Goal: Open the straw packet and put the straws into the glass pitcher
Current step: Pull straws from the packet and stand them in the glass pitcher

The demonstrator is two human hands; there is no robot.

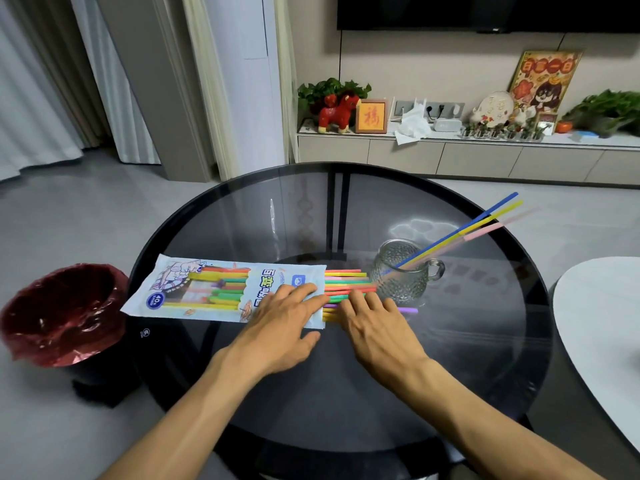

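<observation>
A: Pinning the straw packet, left of frame centre, the left hand lies flat, fingers straight, likely so the packet stays put.

B: And the right hand?

A: Fingers extended on the protruding straws, gripping none, probably to slide them out.

B: Count?

A: One glass pitcher, centre-right, holding three straws.
</observation>
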